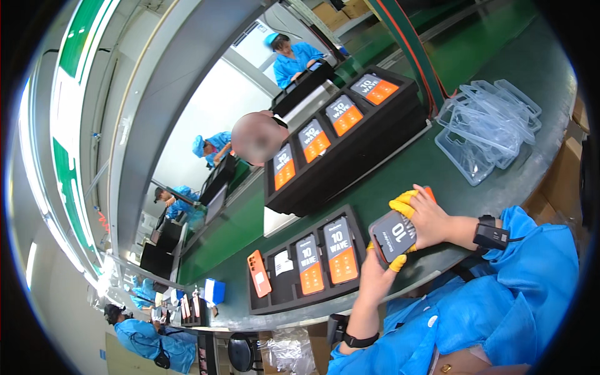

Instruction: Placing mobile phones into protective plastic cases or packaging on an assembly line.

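A smartphone (pixel 392 234) with a dark printed front film is held between my two hands, tilted over the near edge of the bench. My left hand (pixel 375 275) grips its lower end; my right hand (pixel 428 219) wraps its upper right side. Yellow finger cots cover some fingertips on both. A bit of orange shows beside the right fingers. Left of my hands lies a black foam tray (pixel 290 303), holding two phones (pixel 340 250) with grey-and-orange films. An orange phone (pixel 259 273) lies back up at its left end, next to a slot with white paper (pixel 283 262).
Beyond the tray stands a black foam tray stack (pixel 350 169) with several film-covered phones. Clear plastic cases (pixel 490 125) are heaped at the far right. A blue box (pixel 214 291) sits at the bench's left. Several people in blue work at other stations; a green post (pixel 412 50) rises behind.
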The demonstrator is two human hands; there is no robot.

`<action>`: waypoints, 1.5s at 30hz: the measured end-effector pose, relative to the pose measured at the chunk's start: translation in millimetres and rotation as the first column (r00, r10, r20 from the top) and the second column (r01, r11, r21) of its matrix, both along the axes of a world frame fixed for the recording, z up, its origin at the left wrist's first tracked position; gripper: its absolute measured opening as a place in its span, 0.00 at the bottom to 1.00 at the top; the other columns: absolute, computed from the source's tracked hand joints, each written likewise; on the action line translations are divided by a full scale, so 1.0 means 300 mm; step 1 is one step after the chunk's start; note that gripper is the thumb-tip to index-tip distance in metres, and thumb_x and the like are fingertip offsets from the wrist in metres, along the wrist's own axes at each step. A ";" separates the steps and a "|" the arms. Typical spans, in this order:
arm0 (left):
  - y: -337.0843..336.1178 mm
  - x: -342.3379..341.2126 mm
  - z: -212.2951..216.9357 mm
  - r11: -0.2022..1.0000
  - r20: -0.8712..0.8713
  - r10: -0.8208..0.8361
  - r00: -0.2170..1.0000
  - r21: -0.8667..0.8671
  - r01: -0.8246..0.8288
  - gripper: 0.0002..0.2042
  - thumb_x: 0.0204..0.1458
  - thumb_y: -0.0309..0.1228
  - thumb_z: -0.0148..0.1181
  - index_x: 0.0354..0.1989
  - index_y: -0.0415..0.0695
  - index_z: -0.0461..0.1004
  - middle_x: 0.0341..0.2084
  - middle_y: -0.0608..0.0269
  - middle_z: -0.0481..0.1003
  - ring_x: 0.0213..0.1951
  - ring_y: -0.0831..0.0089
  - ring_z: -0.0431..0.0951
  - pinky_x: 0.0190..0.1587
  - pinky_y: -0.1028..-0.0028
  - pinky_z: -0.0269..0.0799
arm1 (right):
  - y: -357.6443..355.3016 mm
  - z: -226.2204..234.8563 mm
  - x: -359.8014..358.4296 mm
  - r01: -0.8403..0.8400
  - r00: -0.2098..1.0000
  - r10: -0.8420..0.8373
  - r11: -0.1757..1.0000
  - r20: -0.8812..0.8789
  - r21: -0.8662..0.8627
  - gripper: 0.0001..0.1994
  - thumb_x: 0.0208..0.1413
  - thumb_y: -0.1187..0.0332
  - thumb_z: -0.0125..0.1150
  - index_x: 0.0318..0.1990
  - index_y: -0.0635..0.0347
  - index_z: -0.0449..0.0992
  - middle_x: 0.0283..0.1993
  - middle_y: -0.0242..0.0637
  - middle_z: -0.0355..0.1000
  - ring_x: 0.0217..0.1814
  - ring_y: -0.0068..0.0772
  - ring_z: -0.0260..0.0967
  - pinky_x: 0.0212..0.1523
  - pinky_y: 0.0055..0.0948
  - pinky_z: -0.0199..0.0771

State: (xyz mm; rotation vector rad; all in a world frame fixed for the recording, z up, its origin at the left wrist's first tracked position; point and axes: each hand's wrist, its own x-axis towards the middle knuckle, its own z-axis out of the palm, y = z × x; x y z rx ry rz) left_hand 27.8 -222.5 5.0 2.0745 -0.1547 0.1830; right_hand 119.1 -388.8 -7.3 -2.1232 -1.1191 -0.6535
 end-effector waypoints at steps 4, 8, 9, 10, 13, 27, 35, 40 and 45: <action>-0.012 0.023 -0.047 0.991 0.109 0.130 0.985 -0.007 -0.130 0.15 0.43 0.34 0.58 0.33 0.36 0.64 0.25 0.52 0.72 0.29 0.63 0.74 0.31 0.71 0.66 | 0.007 0.024 -0.022 0.068 0.997 -0.067 0.998 -0.023 0.015 0.47 0.21 0.46 0.66 0.50 0.67 0.57 0.44 0.49 0.58 0.49 0.49 0.55 0.57 0.50 0.40; -0.015 0.040 -0.093 0.987 0.091 0.156 0.984 -0.045 -0.153 0.14 0.44 0.36 0.56 0.32 0.37 0.65 0.21 0.52 0.71 0.26 0.58 0.73 0.28 0.68 0.66 | -0.071 0.101 -0.003 -0.124 0.965 0.095 0.987 -0.246 -0.104 0.46 0.22 0.45 0.66 0.50 0.67 0.58 0.43 0.51 0.61 0.47 0.51 0.57 0.54 0.42 0.49; -0.001 0.033 -0.076 0.982 0.077 0.188 0.979 -0.042 -0.185 0.14 0.44 0.36 0.56 0.32 0.38 0.65 0.21 0.52 0.71 0.26 0.58 0.73 0.28 0.68 0.66 | -0.059 0.104 0.035 -0.202 0.934 0.159 0.974 -0.319 -0.107 0.45 0.24 0.46 0.66 0.50 0.67 0.58 0.42 0.51 0.62 0.46 0.50 0.59 0.52 0.38 0.53; 0.006 0.017 -0.054 0.966 0.082 0.250 0.965 0.039 -0.254 0.14 0.44 0.37 0.55 0.31 0.38 0.66 0.21 0.52 0.72 0.26 0.58 0.73 0.28 0.68 0.66 | -0.038 0.075 0.082 -0.189 0.911 0.129 0.975 -0.391 -0.119 0.41 0.26 0.48 0.66 0.49 0.64 0.60 0.40 0.49 0.65 0.44 0.46 0.62 0.46 0.33 0.60; -0.016 0.014 -0.009 0.962 0.025 0.259 0.966 0.087 -0.260 0.14 0.44 0.36 0.55 0.31 0.38 0.66 0.20 0.52 0.72 0.25 0.56 0.73 0.27 0.67 0.66 | -0.056 0.097 0.128 -0.229 0.801 0.077 0.956 -0.594 -0.185 0.32 0.27 0.49 0.67 0.40 0.63 0.69 0.31 0.47 0.69 0.34 0.43 0.67 0.37 0.30 0.67; 0.046 0.072 -0.035 0.975 -0.143 -0.171 0.975 -0.165 0.147 0.28 0.44 0.35 0.56 0.51 0.34 0.52 0.47 0.49 0.61 0.51 0.63 0.61 0.52 0.71 0.56 | -0.051 0.001 0.085 0.048 0.607 0.172 0.967 -0.776 0.251 0.24 0.22 0.61 0.73 0.29 0.64 0.71 0.25 0.35 0.71 0.28 0.26 0.69 0.32 0.24 0.68; -0.097 0.097 -0.158 0.999 -0.134 0.001 0.991 0.036 0.004 0.14 0.43 0.28 0.51 0.39 0.34 0.64 0.29 0.45 0.71 0.35 0.53 0.71 0.38 0.67 0.65 | 0.063 -0.102 0.071 0.130 0.327 0.685 0.650 -0.651 0.749 0.20 0.32 0.68 0.69 0.34 0.64 0.67 0.31 0.31 0.69 0.32 0.20 0.65 0.36 0.21 0.67; -0.097 0.110 -0.171 0.977 -0.141 0.176 0.974 0.144 -0.155 0.13 0.43 0.26 0.48 0.39 0.37 0.64 0.30 0.46 0.71 0.36 0.51 0.70 0.38 0.66 0.65 | 0.087 -0.118 0.075 0.134 0.420 0.676 0.613 -0.605 0.778 0.18 0.35 0.69 0.67 0.35 0.62 0.67 0.32 0.31 0.69 0.33 0.20 0.65 0.36 0.21 0.67; -0.090 0.051 -0.188 0.932 0.129 -0.020 0.992 -0.357 0.065 0.10 0.50 0.29 0.46 0.37 0.36 0.66 0.27 0.63 0.72 0.29 0.74 0.71 0.33 0.76 0.66 | -0.005 -0.137 0.118 0.141 0.286 0.781 0.540 -0.556 0.830 0.25 0.47 0.44 0.46 0.35 0.60 0.68 0.31 0.31 0.69 0.31 0.21 0.66 0.36 0.21 0.66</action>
